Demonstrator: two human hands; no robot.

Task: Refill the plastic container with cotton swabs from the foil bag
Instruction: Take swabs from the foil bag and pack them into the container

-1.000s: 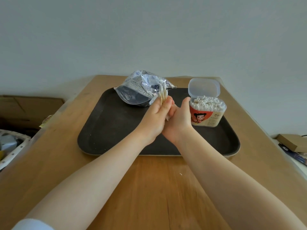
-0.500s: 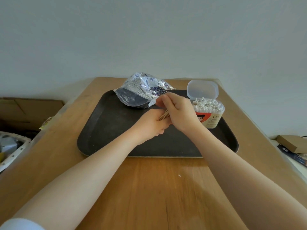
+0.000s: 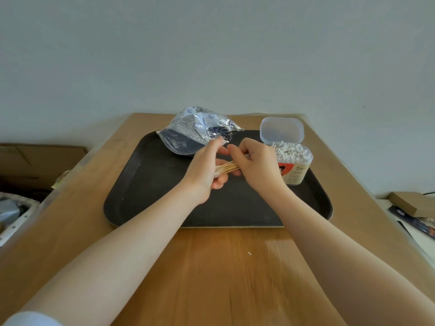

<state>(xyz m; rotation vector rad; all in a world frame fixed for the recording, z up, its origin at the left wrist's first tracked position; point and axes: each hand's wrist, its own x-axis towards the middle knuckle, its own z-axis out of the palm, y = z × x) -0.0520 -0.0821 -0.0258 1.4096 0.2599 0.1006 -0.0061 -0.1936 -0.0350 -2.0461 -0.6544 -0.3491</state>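
Several wooden-stemmed cotton swabs (image 3: 227, 167) bunched level, white tips, between both hands.

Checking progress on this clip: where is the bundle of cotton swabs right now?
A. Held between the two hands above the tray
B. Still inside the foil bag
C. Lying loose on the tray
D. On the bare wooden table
A: the bundle of cotton swabs spans from the left hand to the right hand, above the tray.
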